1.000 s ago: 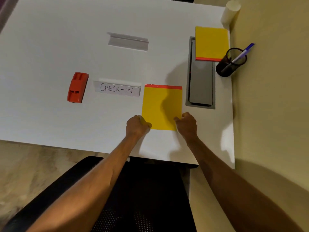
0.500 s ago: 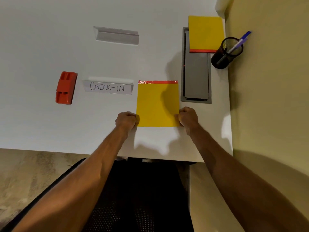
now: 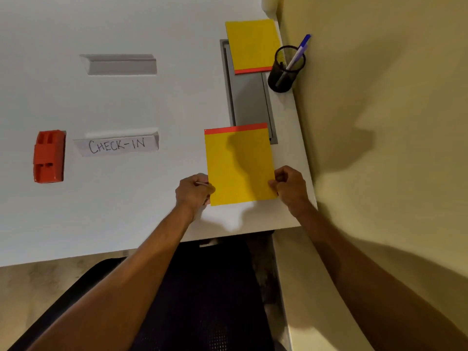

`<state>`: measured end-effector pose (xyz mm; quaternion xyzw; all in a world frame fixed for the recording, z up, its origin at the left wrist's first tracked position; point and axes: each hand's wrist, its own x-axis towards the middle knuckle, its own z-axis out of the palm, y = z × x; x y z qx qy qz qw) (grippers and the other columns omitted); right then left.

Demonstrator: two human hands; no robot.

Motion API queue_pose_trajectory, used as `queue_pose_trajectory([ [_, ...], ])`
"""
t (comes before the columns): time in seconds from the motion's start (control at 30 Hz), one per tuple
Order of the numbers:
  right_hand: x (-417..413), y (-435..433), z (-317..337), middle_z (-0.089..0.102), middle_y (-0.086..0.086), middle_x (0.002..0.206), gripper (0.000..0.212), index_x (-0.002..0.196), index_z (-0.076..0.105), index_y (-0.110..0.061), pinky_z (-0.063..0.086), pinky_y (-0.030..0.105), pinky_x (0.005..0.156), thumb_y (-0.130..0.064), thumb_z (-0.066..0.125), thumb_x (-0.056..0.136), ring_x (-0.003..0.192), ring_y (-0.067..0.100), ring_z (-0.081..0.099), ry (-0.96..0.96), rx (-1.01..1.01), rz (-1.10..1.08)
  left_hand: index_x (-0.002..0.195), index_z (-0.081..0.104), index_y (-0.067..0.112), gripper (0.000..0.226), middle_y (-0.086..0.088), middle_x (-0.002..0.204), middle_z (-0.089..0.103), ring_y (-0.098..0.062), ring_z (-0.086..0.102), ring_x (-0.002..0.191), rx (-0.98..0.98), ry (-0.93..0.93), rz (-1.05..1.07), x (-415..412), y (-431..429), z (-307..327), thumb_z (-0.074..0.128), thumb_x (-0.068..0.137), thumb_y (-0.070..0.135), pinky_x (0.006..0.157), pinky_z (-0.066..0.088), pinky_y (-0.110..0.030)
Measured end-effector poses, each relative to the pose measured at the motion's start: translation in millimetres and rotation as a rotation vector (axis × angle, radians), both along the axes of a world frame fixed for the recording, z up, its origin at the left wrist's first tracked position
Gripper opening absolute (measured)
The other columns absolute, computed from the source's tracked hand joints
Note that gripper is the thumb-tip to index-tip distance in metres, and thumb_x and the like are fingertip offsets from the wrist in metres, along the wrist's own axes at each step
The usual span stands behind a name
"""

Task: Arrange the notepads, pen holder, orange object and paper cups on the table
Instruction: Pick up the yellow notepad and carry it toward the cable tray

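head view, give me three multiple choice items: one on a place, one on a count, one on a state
1. Where is the pen holder?
A. beside the orange object
B. at the table's right edge, by the far notepad
C. on the chair

2. How many yellow notepads show?
A. one
B. two
C. four

3. How is the near notepad held?
A. by both hands at its lower corners
B. by one hand only
C. untouched

Key: B, it stands right of the far notepad; B, one near, one far; A, the left hand and right hand pinch its corners.
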<state>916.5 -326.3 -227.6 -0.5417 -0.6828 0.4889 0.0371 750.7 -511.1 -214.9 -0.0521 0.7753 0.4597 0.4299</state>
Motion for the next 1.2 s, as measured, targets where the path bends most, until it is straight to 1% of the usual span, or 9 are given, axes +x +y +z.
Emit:
queue_pose_trajectory([
  [0.07,19,6,1,0.063,0.003,0.078,0.025,0.103,0.066,-0.01,0.055,0.031,0.066,0.001,0.074,0.082,0.078,0.022,0.061,-0.015,0.051,-0.04,0.074,0.07,0.016,0.024,-0.011,0.076,0.066,-0.024,0.06,0.062,0.007,0.004,-0.021,19,13,-1,0.073,0.074,-0.008,0.066,0.058,-0.035],
  [0.17,44,11,2,0.063,0.003,0.082,0.028,0.112,0.065,-0.007,0.042,0.022,0.056,0.001,0.069,0.086,0.075,0.019,0.058,-0.087,0.105,-0.066,0.076,0.072,0.015,0.024,-0.012,0.09,0.071,-0.025,0.066,0.068,-0.014,0.017,-0.059,45,30,-5,0.076,0.07,-0.007,0.065,0.06,-0.036],
  [0.3,64,11,-2,0.071,0.012,0.099,0.026,0.109,0.066,-0.01,0.053,0.037,0.069,-0.001,0.06,0.086,0.082,0.029,0.066,-0.176,0.203,-0.07,0.088,0.074,0.009,0.021,-0.015,0.093,0.073,-0.022,0.068,0.064,-0.067,0.036,-0.103,71,44,-12,0.076,0.07,-0.003,0.066,0.063,-0.042],
  [0.53,76,17,-18,0.067,0.014,0.097,0.028,0.099,0.068,-0.016,0.055,0.042,0.066,-0.009,0.057,0.075,0.084,0.036,0.064,-0.266,0.201,-0.043,0.07,0.071,0.02,0.016,-0.004,0.079,0.074,-0.026,0.072,0.072,-0.168,0.155,-0.148,92,54,-26,0.077,0.066,0.005,0.072,0.062,-0.042],
  [0.7,78,17,-23,0.066,0.014,0.095,0.024,0.096,0.068,-0.012,0.039,0.032,0.059,-0.012,0.059,0.075,0.082,0.035,0.063,-0.275,0.18,-0.06,0.08,0.074,0.016,0.014,0.0,0.077,0.073,-0.016,0.069,0.072,-0.227,0.28,-0.234,103,58,-11,0.07,0.071,0.006,0.068,0.053,-0.023],
  [0.83,76,15,-23,0.066,0.014,0.089,0.016,0.085,0.065,-0.007,0.038,0.031,0.055,-0.015,0.059,0.073,0.077,0.034,0.063,-0.264,0.169,-0.076,0.082,0.074,0.011,0.008,0.0,0.071,0.067,-0.018,0.065,0.07,-0.246,0.331,-0.301,104,58,-6,0.071,0.076,0.008,0.068,0.049,-0.025],
  [1.0,76,10,-23,0.062,0.019,0.095,0.014,0.077,0.051,-0.01,0.032,0.032,0.057,-0.021,0.057,0.071,0.089,0.039,0.06,-0.287,0.188,-0.042,0.088,0.072,0.004,0.008,0.0,0.07,0.058,-0.018,0.056,0.069,-0.268,0.38,-0.379,106,59,2,0.068,0.082,0.008,0.065,0.042,-0.025],
  [1.1,74,8,-13,0.056,0.018,0.11,0.014,0.089,0.057,-0.005,0.034,0.034,0.064,-0.015,0.061,0.08,0.101,0.037,0.055,-0.348,0.195,-0.004,0.09,0.07,0.004,0.009,-0.003,0.076,0.058,-0.019,0.057,0.073,-0.28,0.39,-0.443,106,58,10,0.063,0.087,0.01,0.065,0.04,-0.025],
  [1.2,73,7,-3,0.053,0.017,0.122,0.034,0.117,0.059,-0.004,0.042,0.038,0.08,-0.016,0.061,0.085,0.115,0.035,0.05,-0.384,0.24,0.048,0.082,0.055,0.016,0.012,0.0,0.079,0.054,-0.016,0.051,0.076,-0.261,0.416,-0.469,106,55,19,0.058,0.092,0.01,0.06,0.037,-0.022],
])
